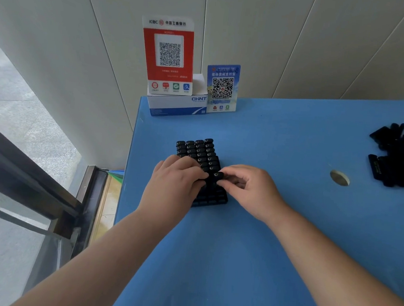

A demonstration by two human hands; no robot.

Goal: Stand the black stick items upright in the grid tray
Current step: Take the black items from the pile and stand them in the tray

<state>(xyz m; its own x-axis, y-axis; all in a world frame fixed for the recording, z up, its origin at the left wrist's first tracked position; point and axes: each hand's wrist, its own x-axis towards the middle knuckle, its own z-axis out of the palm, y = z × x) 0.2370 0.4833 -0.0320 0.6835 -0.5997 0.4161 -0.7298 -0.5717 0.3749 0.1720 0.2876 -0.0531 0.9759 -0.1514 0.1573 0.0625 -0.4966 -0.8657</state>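
A black grid tray [212,199] lies on the blue table [262,231], left of centre. Several black stick items [200,150] stand upright in its far rows; the near cells show bare. My right hand [248,192] pinches one black stick [216,175], upright over the tray's right side about halfway down. My left hand [177,183] rests on the tray's left side, fingertips touching the same stick and hiding the cells beneath. A loose pile of black sticks [395,155] lies at the table's far right.
A white CHNT box [175,105] with a red QR sign [168,54] and a blue QR card [222,88] stands at the back against the wall. A round hole [339,177] is in the table, right of the tray. The table's left edge drops beside a window frame.
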